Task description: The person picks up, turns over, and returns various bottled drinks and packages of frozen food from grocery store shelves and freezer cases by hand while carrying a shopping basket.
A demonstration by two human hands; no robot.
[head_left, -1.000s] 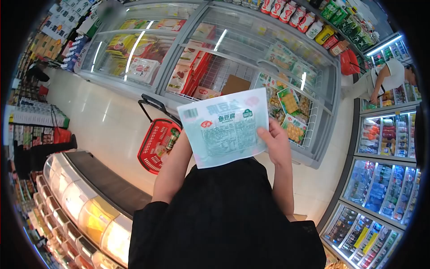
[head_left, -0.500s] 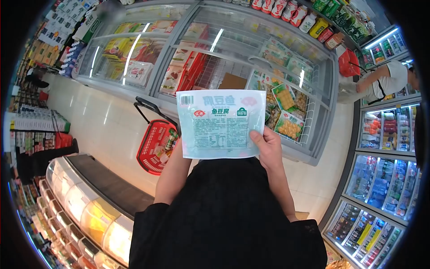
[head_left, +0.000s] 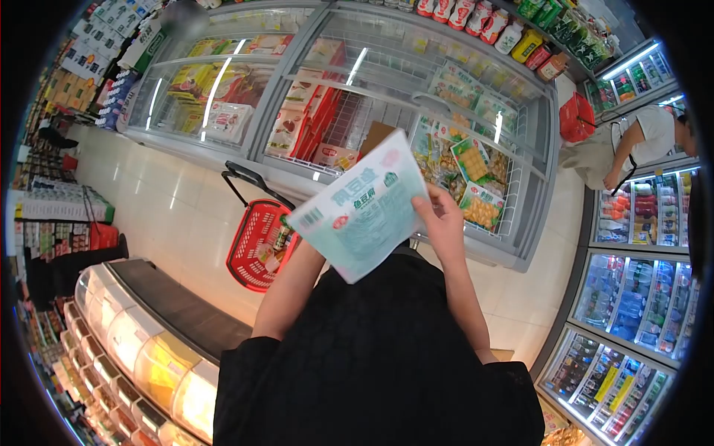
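Note:
A pale blue-green food packet with printed text is held tilted in front of me, its barcode corner low at the left. My right hand pinches the packet's right edge between thumb and fingers. Behind the packet my left hand is hidden; only its forearm shows. A red shopping basket with a black handle and some packed goods inside is beside my left forearm. Beyond the packet, an open part of the freezer shows yellow and green food packets.
A display counter with lit clear bins curves along the lower left. Drink coolers line the right side. At the upper right a person in a light top stands near another red basket. Bottles stand beyond the freezer.
The packet has turned from nearly level to steeply tilted, its right side raised. My right hand has moved up slightly with it. The person at the right has shifted their arm.

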